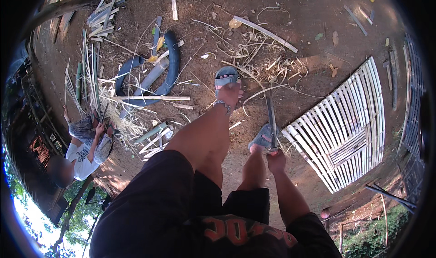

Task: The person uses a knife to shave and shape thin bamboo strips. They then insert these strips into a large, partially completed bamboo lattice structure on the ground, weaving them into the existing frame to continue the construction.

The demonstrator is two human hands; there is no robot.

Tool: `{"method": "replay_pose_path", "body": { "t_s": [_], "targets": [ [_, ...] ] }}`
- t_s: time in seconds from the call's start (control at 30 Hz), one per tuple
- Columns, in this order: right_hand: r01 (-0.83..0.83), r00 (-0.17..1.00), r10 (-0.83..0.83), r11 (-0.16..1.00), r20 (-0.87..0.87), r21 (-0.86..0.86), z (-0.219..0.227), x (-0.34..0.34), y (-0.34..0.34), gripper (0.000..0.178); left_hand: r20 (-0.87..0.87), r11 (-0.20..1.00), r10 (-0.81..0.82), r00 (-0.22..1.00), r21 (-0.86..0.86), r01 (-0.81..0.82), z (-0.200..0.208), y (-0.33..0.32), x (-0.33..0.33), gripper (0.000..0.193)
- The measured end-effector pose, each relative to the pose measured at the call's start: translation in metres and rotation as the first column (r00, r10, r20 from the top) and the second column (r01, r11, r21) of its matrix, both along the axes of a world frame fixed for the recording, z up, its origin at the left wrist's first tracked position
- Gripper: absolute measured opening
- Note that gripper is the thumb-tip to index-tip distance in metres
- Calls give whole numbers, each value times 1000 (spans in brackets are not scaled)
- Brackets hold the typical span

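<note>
Blade [271, 121]: a long, flat, dark strip of metal running from my right hand [274, 157] at lower centre up toward mid-frame, beside my right foot in its grey sandal [261, 139]. Going by size, the biggest piece near it is the woven slat panel [347, 126], pale strips lying flat on the dirt at right, its near corner just beside the blade. Left of centre lies a dark curved tube [170, 62], with bamboo poles [156, 131] and curly shavings [268, 67] scattered about; a seated person [84, 151] works at the far left edge. My right hand's fingers are clenched round the blade's lower end; my left hand is out of view, so I cannot tell its state. To handle this well, I judge the grip should stay firm and low, the edge turned away from the foot and shin, and the tip kept off the panel's slats.
</note>
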State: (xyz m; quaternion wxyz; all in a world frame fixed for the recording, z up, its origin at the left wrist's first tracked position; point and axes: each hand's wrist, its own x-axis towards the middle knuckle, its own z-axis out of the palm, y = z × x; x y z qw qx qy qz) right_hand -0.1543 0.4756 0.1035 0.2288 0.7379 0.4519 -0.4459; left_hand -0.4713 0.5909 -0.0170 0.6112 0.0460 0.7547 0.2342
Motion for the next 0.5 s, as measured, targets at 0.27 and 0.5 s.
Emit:
{"method": "replay_pose_path", "body": {
  "t_s": [0.27,0.5],
  "targets": [
    [487,844,-535,792,-34,-369,-48,-75,45,40,-449,840,-534,716,-192,506,-128,99,-145,34],
    [157,981,-174,972,-81,-176,-57,-81,58,46,-592,735,-596,542,-130,666,-163,172,-132,40]
  ]
}}
